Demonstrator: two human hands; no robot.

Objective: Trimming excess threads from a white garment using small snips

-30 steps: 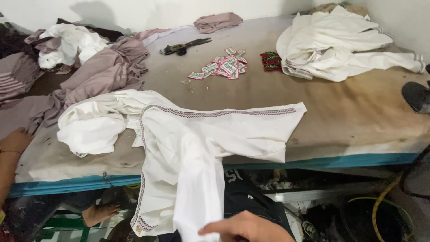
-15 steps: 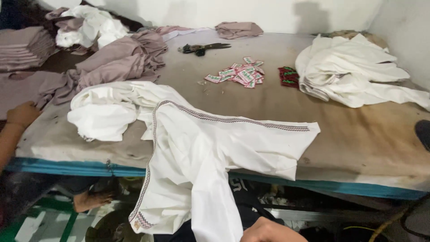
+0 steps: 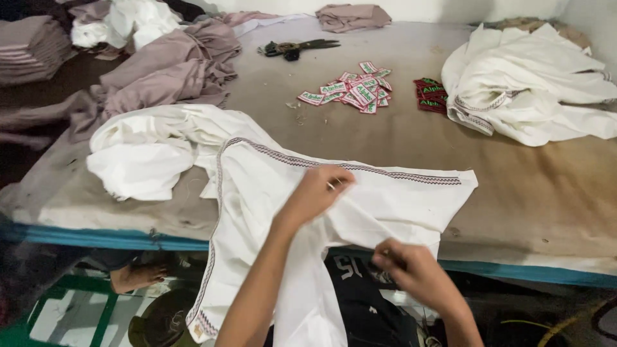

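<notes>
We pinch the white garment (image 3: 360,205) with our left hand (image 3: 318,193) on the table (image 3: 527,180). Our right hand (image 3: 411,270) grips its lower edge, just off the table.

white garment (image 3: 283,212) hem cut off below, right hand (image 3: 411,273) fingertips hidden, folded stack (image 3: 32,48) cropped left

White garment (image 3: 270,193): matt woven cloth, creased, embroidered trim. Bench (image 3: 398,135): rough, stained fabric cover. Labels (image 3: 350,92): small woven cloth. Scissors (image 3: 295,47): dark metal.
</notes>
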